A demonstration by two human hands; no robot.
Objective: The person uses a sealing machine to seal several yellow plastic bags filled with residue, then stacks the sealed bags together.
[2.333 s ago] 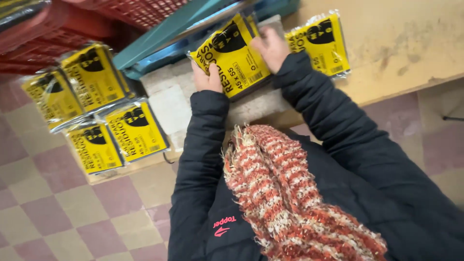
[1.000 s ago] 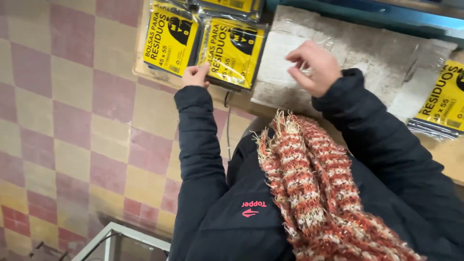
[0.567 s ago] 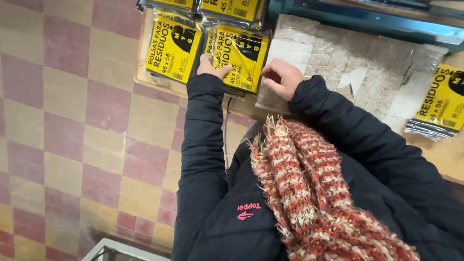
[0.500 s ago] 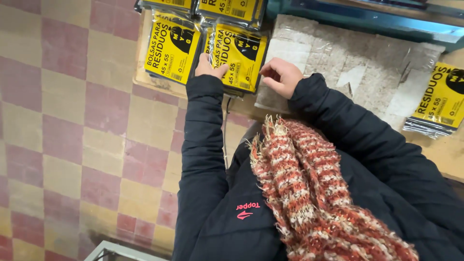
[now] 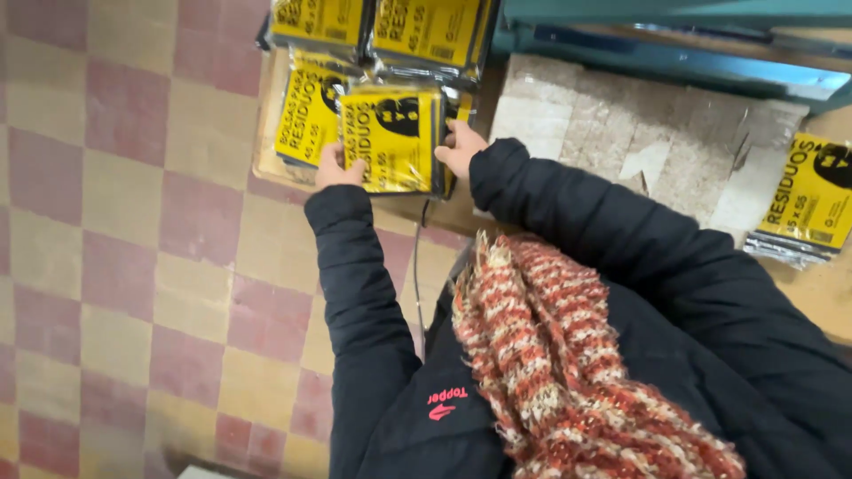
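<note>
I hold a yellow-and-black plastic packet of bags (image 5: 390,140) between both hands, over a low wooden board (image 5: 266,151). My left hand (image 5: 334,166) grips its left edge and my right hand (image 5: 461,149) grips its right edge. Under and around it lie more of the same yellow packets: one to the left (image 5: 306,115) and two further back (image 5: 324,19), (image 5: 435,31). Another yellow packet (image 5: 812,200) lies far to the right. My dark jacket sleeves and a red-and-white knitted scarf (image 5: 550,355) fill the lower right.
A pale rough slab (image 5: 657,146) lies to the right of the packets, below a teal metal shelf rail (image 5: 692,62). The floor (image 5: 133,266) has pink and cream checked tiles. A thin cable (image 5: 415,266) hangs by my chest.
My right hand came over from the slab to the packet's right edge. Both hands now grip one packet, lifted slightly above the others. The camera view shifted.
</note>
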